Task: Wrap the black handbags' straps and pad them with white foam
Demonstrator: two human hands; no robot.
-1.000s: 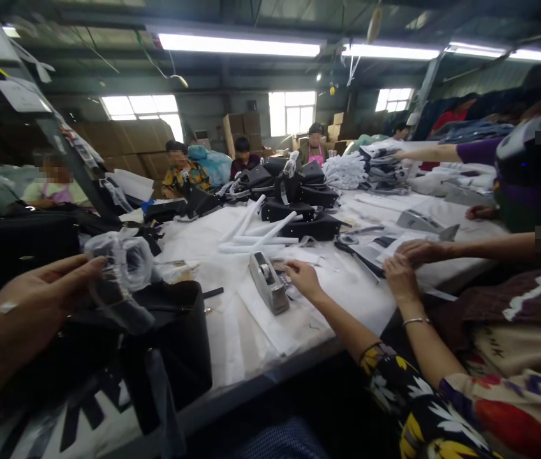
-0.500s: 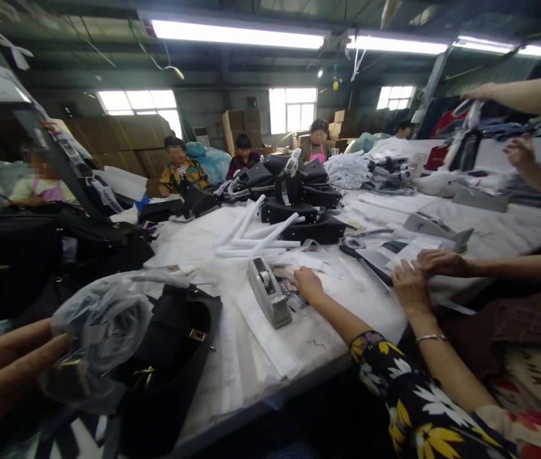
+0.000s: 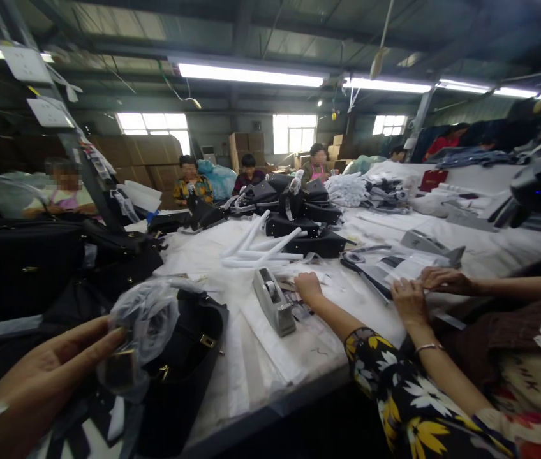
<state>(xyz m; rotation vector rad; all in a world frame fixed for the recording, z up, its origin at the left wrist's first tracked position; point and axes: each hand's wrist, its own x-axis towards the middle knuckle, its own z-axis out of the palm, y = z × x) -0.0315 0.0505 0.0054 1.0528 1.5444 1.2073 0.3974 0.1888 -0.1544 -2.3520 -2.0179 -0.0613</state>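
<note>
My left hand [image 3: 72, 357] pinches a coiled strap [image 3: 150, 319] wrapped in clear plastic, with a gold-coloured metal part showing through. Just right of it a black handbag [image 3: 189, 363] stands at the table's near edge, its top gaping and its gold clasp facing up. My right hand [image 3: 309, 290], at the end of a black floral sleeve, reaches across the table with curled fingers. It rests over small, partly plastic-covered items [image 3: 299, 305] beside a grey tape dispenser [image 3: 274, 303]. What those fingers grip, if anything, is hidden.
White foam tubes [image 3: 265, 252] lie behind the dispenser, before a pile of black bags [image 3: 299, 223]. More black bags [image 3: 26, 268] crowd the left side. At right, a co-worker's hands [image 3: 409, 299] press white sheeting on a dark item. Another tape dispenser [image 3: 426, 242] stands beyond.
The view has tilted up slightly. My left hand and the wrapped strap have shifted right, towards the handbag, showing more of the hand. My right hand stays by the dispenser.
</note>
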